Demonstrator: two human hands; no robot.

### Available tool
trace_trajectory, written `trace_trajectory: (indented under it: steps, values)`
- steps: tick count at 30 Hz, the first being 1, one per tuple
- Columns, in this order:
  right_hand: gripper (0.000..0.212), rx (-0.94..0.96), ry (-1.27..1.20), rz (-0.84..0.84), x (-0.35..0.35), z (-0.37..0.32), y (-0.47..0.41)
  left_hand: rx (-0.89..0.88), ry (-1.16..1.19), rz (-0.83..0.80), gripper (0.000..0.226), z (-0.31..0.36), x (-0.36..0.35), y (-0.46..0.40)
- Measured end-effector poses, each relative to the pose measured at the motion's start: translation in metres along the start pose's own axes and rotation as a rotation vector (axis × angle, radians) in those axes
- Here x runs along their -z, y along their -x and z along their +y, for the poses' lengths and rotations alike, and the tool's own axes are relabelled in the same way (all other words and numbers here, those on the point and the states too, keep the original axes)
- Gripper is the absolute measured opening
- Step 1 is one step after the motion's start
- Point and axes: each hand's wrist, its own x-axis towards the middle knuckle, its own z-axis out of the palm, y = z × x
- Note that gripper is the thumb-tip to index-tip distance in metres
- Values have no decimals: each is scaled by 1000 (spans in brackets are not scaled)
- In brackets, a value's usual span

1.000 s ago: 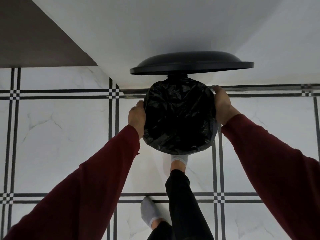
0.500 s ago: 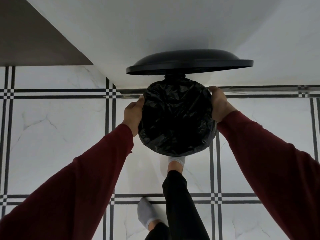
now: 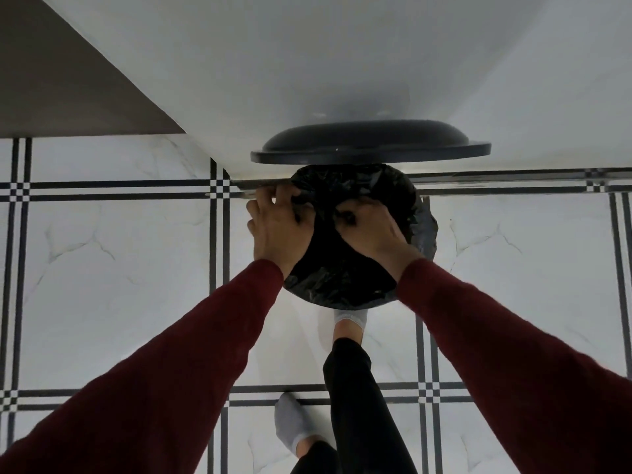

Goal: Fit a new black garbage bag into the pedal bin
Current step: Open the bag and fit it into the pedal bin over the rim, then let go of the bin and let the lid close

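Note:
The pedal bin stands against the white wall with its dark round lid (image 3: 369,145) raised open. A glossy black garbage bag (image 3: 345,282) covers the bin's mouth and drapes over its rim. My left hand (image 3: 278,227) pinches the bag's plastic at the upper left of the rim. Over the middle of the opening, my right hand (image 3: 371,229) has its fingers curled into the plastic. Both hands sit close together above the bin. One foot in a grey sock (image 3: 350,319) rests at the bin's front base, where the pedal is hidden.
White marble-look floor tiles with black line borders (image 3: 219,268) surround the bin. The white wall (image 3: 342,63) rises right behind it, with a brown surface (image 3: 51,83) at upper left. My other socked foot (image 3: 294,429) stands on the floor nearer to me.
Both hands left the bin's outer sides and came together over the opening, gripping bag plastic at the upper left. The camera view shifted slightly lower.

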Motion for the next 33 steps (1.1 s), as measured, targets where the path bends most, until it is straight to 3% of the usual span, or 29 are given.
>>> trace_trajectory:
  steps: [5,7,11,13,16,20,25,27,30,32,33]
  values:
    - [55,-108,18,-100,21,-6,-33,84,173,-48,34,-12,1,-7]
    - [54,-108,35,-189,22,-10,-19,68,184,-62,34,-13,2,-7]
    - [46,-84,3,-151,4,-17,15,56,181,-65,37,-14,3,-7]
    - [47,-105,39,-263,-9,-15,15,75,176,-83,40,-15,1,-4]
    - [64,-222,54,-480,-19,-9,3,77,163,-132,46,-18,-3,2]
    - [63,-238,-18,-491,-29,0,1,61,131,-190,56,-21,-2,7]
    - [44,-125,-191,-123,-23,-2,48,0,14,-70,53,-11,15,21]
    - [35,-135,-288,139,-3,-4,72,-39,64,37,46,-4,30,31]
    - [23,-151,-576,666,47,-22,106,-81,276,223,42,12,62,46]
    - [20,-24,-557,954,86,-38,120,-212,346,321,44,28,90,53]
    - [25,72,-466,1017,102,-45,123,-319,321,333,46,38,103,54]
